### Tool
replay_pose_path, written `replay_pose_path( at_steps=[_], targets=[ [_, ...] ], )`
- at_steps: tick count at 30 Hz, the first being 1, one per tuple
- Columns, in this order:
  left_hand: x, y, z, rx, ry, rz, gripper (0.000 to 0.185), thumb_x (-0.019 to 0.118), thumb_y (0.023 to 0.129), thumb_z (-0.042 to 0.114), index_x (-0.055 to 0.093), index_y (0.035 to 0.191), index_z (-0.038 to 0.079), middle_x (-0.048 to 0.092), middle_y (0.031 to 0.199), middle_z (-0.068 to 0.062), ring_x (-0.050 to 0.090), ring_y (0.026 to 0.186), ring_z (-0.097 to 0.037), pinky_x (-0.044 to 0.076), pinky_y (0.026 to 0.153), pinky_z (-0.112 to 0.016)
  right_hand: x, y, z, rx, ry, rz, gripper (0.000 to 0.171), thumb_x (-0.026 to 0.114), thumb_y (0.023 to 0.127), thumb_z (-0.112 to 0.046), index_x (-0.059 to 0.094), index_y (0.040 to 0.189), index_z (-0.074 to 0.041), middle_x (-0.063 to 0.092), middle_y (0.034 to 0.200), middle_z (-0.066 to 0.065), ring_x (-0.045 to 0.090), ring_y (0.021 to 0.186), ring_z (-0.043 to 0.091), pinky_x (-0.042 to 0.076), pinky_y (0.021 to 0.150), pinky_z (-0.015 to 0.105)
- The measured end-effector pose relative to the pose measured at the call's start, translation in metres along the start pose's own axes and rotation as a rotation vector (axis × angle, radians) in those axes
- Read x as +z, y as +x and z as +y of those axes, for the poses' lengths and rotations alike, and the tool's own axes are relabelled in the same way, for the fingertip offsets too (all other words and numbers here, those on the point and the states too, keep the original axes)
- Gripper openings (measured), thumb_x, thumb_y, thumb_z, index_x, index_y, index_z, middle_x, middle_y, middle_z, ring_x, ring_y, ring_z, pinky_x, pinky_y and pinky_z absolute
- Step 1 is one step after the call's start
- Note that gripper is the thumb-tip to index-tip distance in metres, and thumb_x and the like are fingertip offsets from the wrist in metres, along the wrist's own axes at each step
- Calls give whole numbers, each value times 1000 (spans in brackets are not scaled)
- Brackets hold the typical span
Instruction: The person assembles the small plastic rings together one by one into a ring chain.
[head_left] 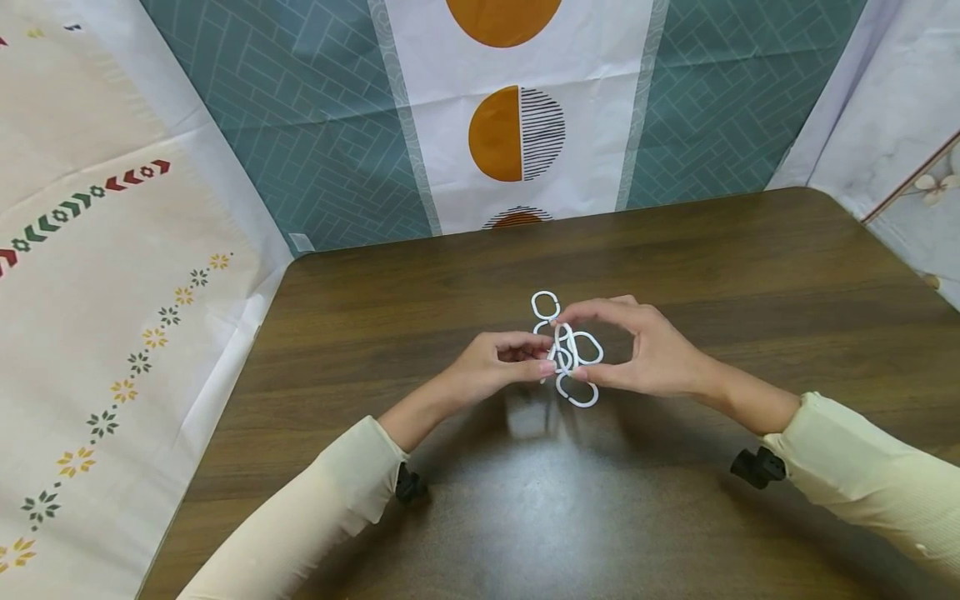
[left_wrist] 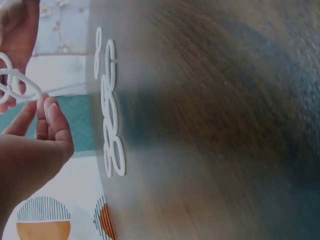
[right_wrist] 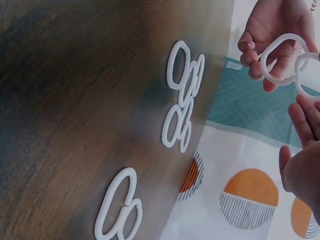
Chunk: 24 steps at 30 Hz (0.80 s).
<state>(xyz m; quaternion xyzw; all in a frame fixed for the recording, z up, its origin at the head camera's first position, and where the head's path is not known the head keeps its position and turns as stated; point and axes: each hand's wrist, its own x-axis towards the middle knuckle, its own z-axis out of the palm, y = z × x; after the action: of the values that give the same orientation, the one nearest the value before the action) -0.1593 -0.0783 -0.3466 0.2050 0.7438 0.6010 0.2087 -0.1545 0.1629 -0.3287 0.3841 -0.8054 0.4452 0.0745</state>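
Both hands meet above the middle of the table, each with a white oval ring. My left hand [head_left: 491,364] pinches one ring [right_wrist: 263,62] between thumb and fingers. With thumb and fingertips spread to its two ends, my right hand [head_left: 652,352] holds another ring [right_wrist: 298,77]. These two rings cross or touch; whether they are linked I cannot tell. Under the hands lie several more white rings [head_left: 533,307], close together on the table, some overlapping. At least some rings have a small gap in the loop. In the head view the hands partly cover the pile.
The brown wooden table [head_left: 360,350] extends around the hands. Behind it hangs a teal and white cloth [head_left: 337,125] with orange circles. A patterned cream cloth [head_left: 112,292] hangs on the left, a marbled one [head_left: 915,125] on the right. Dark wrist cameras [head_left: 759,467] sit at the sleeves.
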Motion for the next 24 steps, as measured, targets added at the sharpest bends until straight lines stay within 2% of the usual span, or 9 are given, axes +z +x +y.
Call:
replay_pose_path(
  at_steps=[4, 9, 17, 19, 24],
  targets=[
    [0, 0, 0, -41, -62, -2, 39, 68, 88, 11, 62, 124, -1, 66, 108, -10, 61, 95, -14, 51, 87, -29, 0, 1, -1, 9, 8, 22, 56, 85, 72, -16, 62, 123, -21, 66, 113, -12, 55, 105, 9, 31, 86, 35],
    [-1, 0, 0, -47, -106, -14, 39, 66, 89, 10, 60, 126, -3, 66, 116, -12, 61, 101, -12, 48, 92, -29, 1, 1, -2, 25, 9, 38, 57, 86, 71, -16, 62, 123, -22, 66, 114, -11, 55, 106, 8, 31, 86, 32],
    [0, 0, 0, -44, -228, -51, 42, 60, 91, 5, 53, 128, -12, 66, 108, -8, 60, 97, -12, 47, 92, -30, 3, 2, -2, 42, 36, 47, 56, 85, 73, -14, 62, 123, -22, 66, 116, -8, 54, 106, 9, 30, 86, 32],
    [0, -1, 0, -48, -267, -54, 42, 58, 91, 3, 51, 129, -14, 65, 107, -6, 60, 95, -11, 46, 94, -33, 4, 3, -2, 60, 46, 47, 55, 84, 73, -15, 62, 123, -23, 66, 116, -8, 54, 107, 9, 30, 88, 34],
    [-1, -1, 1, -57, -351, -67, 43, 54, 92, 3, 47, 130, -17, 63, 103, -3, 58, 91, -10, 35, 103, -52, 6, 4, -4, 125, 86, 51, 53, 83, 75, -17, 61, 122, -26, 64, 118, -8, 54, 114, 12, 30, 95, 42]
  ],
)
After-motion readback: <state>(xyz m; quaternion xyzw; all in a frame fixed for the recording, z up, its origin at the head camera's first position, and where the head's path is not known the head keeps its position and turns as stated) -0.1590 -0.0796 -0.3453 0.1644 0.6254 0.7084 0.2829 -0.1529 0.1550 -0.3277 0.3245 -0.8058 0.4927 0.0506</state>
